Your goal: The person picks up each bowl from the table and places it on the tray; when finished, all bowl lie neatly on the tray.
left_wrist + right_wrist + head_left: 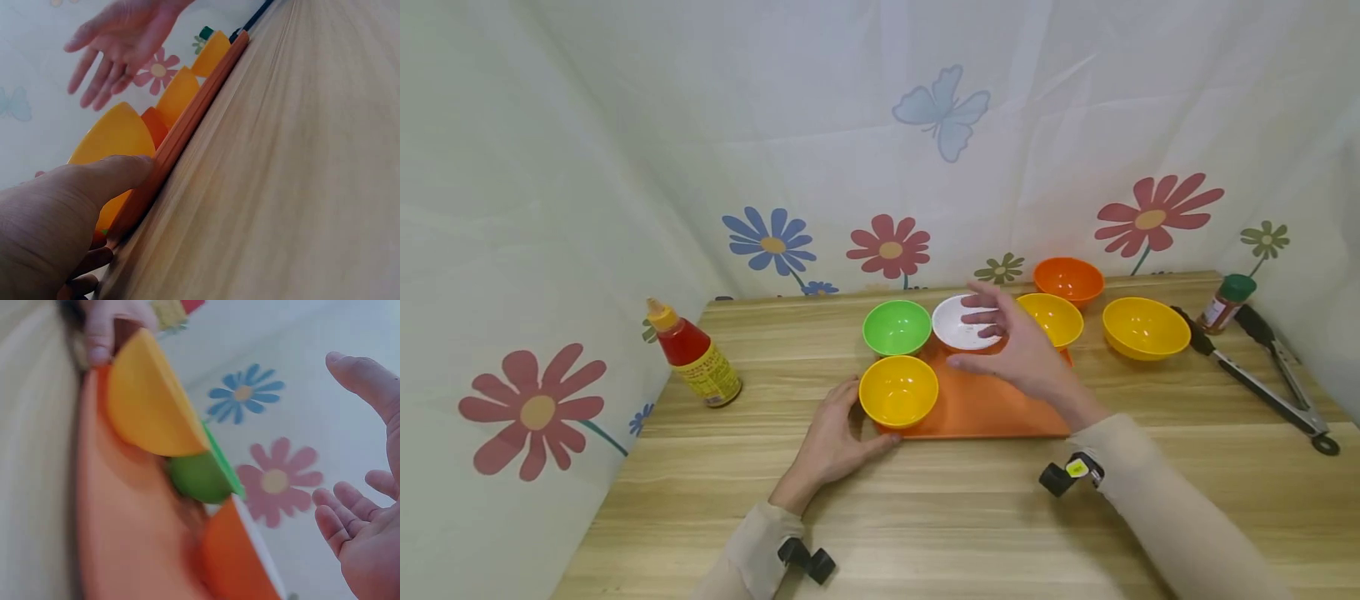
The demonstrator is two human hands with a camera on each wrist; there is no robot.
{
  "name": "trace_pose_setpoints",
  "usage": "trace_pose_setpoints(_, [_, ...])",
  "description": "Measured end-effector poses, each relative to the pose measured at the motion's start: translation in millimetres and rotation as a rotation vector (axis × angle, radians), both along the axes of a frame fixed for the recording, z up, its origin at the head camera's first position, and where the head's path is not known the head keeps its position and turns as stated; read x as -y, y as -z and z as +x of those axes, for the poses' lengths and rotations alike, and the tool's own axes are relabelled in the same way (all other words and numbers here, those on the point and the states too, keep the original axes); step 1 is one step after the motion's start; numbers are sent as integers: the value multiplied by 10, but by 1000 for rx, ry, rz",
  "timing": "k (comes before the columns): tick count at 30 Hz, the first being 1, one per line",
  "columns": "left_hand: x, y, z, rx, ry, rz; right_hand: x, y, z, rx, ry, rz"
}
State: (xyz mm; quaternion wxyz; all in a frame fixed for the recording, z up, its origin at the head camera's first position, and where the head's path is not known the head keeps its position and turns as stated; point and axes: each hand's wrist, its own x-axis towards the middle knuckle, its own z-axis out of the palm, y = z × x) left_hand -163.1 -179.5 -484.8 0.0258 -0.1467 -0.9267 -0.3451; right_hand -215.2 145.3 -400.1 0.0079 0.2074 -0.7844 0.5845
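A yellow bowl [898,392] sits on the left end of an orange tray [992,408]. My left hand [831,442] grips that end of the tray, thumb along the front edge and fingers round the left side, close beside the bowl. In the left wrist view the thumb [119,175] lies on the tray's edge. My right hand [1011,346] is raised over the tray with fingers spread and holds nothing. It partly covers a bowl [951,325] that is white inside and orange outside. Beside that stands a green bowl [897,329].
Another yellow bowl [1052,317] stands behind the right hand, with an orange bowl [1069,279] at the back. Farther right are a third yellow bowl [1146,327], a green-capped spice jar [1225,304] and tongs [1270,383]. A red sauce bottle [696,354] stands at the left.
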Motion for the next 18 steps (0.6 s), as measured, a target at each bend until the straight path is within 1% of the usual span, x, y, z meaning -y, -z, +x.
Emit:
trace_pose_setpoints(4, [-7,-3,2,-6,-2,2,-260,-166,-20,-34,84,-8])
trace_pose_setpoints(9, [0,6,-2,5,-13,-4,-587,-329,3,-42,176,-17])
trace_pose_setpoints(12, [4,13,-4,3,-11,0,-798,-371,11,-39,227,-13])
trace_pose_setpoints(18, [-2,10,-4,-2,-3,0,-1213,-389,13,-59,364,23])
